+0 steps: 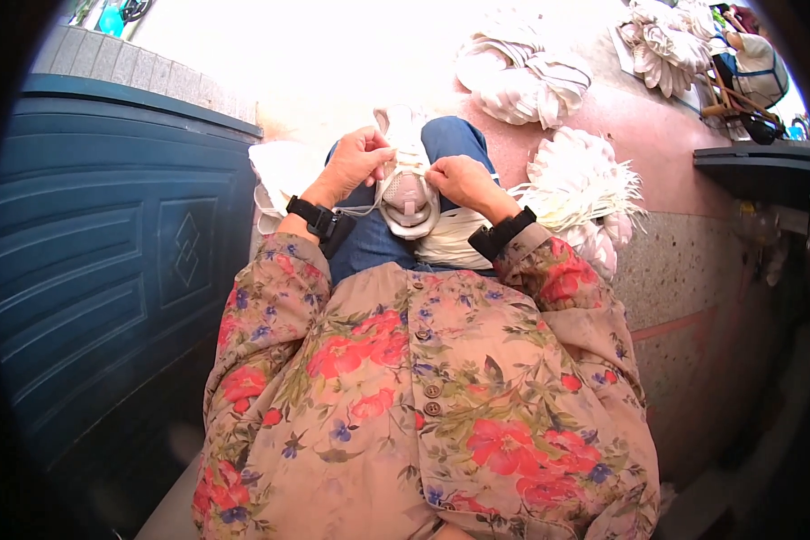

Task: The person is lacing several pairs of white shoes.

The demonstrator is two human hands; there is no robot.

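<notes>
A pale white sneaker rests on my lap between my thighs, its rounded toe toward me. White shoelace crosses its front opening. My left hand is at the left of the lacing, with thumb and forefinger pinched on the lace. Opposite it, my right hand is closed at the right edge of the lacing, its fingertips on the lace. A loose lace end trails below my left hand. Beside the shoe, a bundle of white laces lies over my right thigh.
A heap of white shoe parts with stringy laces lies by my right knee. Farther off are another white pile and a third heap. White material sits at my left knee. A blue panelled door stands left.
</notes>
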